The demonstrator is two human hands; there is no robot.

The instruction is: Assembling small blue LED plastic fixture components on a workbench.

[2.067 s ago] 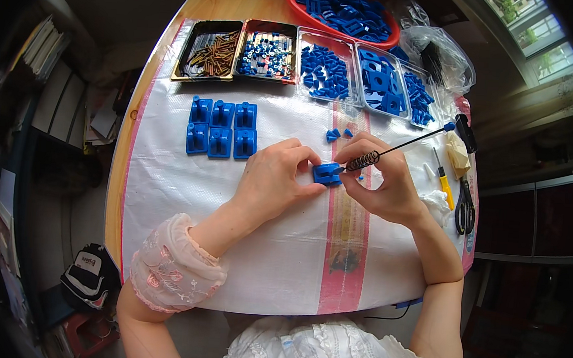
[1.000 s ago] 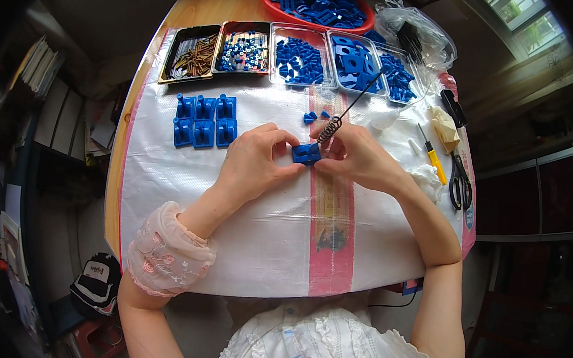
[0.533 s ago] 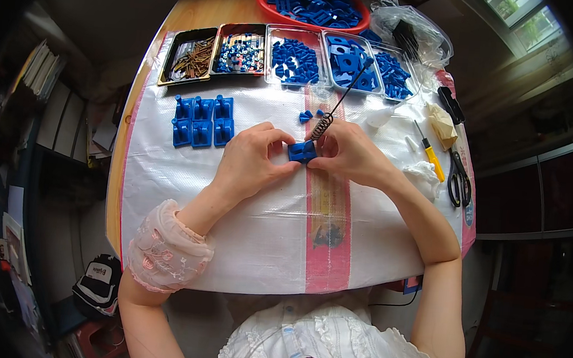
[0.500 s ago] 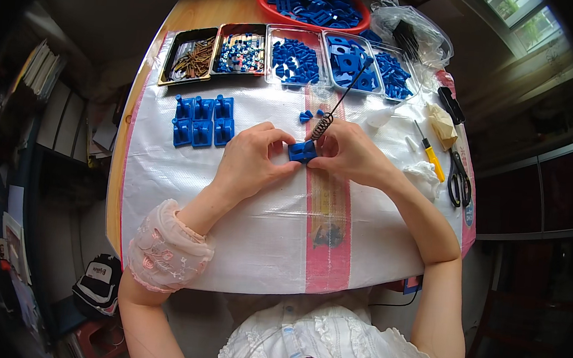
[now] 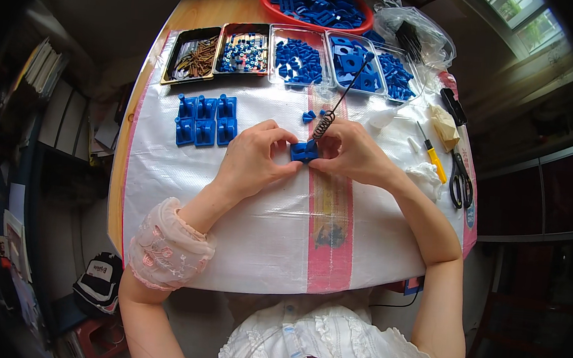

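Observation:
Between both hands, on the white sheet, is a small blue plastic block [image 5: 303, 152]. My left hand [image 5: 256, 151] pinches its left side with thumb and forefinger. From the right, my right hand [image 5: 350, 152] grips the same block, thumb at the near edge. A black coiled spring with a long thin rod [image 5: 324, 124] rises at a slant from beside the block, past the right fingers; how its lower end meets the block is hidden. Just beyond lie small loose blue pieces [image 5: 310, 117]. Left of my hands stand several blue assembled parts [image 5: 204, 131] in two rows.
Along the back are trays of brass screws [image 5: 196, 59], small nuts [image 5: 244, 53] and blue pieces [image 5: 298, 60]. Behind them stands a red basin [image 5: 265, 2] of blue parts. At the right lie a yellow-handled screwdriver [image 5: 436, 162], black scissors [image 5: 461, 185] and crumpled white tissue [image 5: 426, 179].
The view has shifted very slightly. Both hands keep the same hold on the blue block, and nothing else has visibly moved.

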